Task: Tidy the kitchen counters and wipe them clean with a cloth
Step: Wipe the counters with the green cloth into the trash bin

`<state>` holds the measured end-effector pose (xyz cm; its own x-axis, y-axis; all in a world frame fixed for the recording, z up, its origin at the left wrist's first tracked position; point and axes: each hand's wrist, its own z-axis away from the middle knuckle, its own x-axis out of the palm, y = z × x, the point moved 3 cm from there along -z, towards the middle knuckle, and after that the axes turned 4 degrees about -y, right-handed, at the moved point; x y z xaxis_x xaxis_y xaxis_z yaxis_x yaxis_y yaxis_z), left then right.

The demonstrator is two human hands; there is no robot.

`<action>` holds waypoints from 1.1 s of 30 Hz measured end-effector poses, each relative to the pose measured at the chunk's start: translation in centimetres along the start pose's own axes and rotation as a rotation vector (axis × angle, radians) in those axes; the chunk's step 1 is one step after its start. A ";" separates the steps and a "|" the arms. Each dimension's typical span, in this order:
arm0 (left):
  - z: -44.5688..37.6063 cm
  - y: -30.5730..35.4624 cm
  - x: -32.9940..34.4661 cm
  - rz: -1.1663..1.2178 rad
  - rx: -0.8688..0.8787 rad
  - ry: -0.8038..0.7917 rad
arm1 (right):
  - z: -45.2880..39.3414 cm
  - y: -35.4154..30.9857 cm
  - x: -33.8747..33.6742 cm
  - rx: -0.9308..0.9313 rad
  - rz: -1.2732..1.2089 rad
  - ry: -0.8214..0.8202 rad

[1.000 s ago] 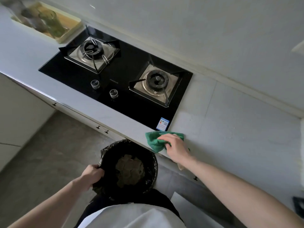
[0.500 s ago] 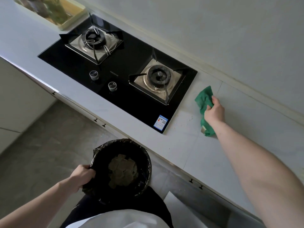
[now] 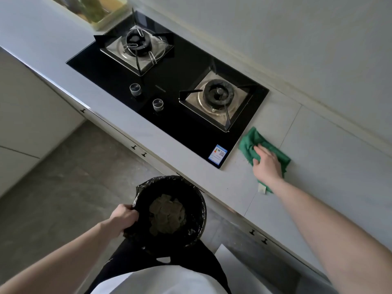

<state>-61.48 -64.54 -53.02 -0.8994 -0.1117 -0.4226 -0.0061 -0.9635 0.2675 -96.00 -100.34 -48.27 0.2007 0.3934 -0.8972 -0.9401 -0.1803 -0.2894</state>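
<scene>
A green cloth [image 3: 250, 141] lies crumpled on the pale grey counter [image 3: 318, 166], just right of the black hob's near right corner. My right hand [image 3: 266, 164] presses down on the cloth and grips it. Below the counter's front edge I hold a round bin lined with a black bag [image 3: 191, 200], with brownish scraps at its bottom. My left hand [image 3: 125, 215] is shut on the bin's left rim.
A black glass gas hob [image 3: 186, 128] with two burners and two knobs is set into the counter. A tray [image 3: 99, 24] with green things stands at the far left by the wall. Cabinet fronts and a grey floor [image 3: 63, 187] lie below.
My right hand has drawn the cloth back from the far counter toward the hob's near corner. The bin stays in my left hand.
</scene>
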 end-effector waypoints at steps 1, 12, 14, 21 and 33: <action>0.2 0.4 0.2 -0.012 0.003 -0.002 | 1.0 -0.7 0.4 -0.011 -0.002 0.001; 0.9 2.0 1.3 -0.057 0.017 -0.040 | 13.2 -10.1 6.0 -0.081 -0.148 0.002; 1.0 2.0 1.4 -0.070 0.017 -0.045 | 15.2 -12.0 6.8 -0.148 -0.184 -0.068; 1.4 2.3 1.6 -0.096 0.035 -0.055 | 16.1 -14.5 5.6 -0.185 -0.323 -0.193; 1.5 2.5 1.2 -0.097 0.034 -0.066 | 0.2 -9.2 -2.8 -0.053 -0.213 0.081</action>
<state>-63.24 -66.71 -51.59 -0.9207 -0.0008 -0.3904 -0.1086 -0.9600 0.2581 -87.99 -99.61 -43.05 0.4167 0.3538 -0.8374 -0.8589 -0.1485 -0.4901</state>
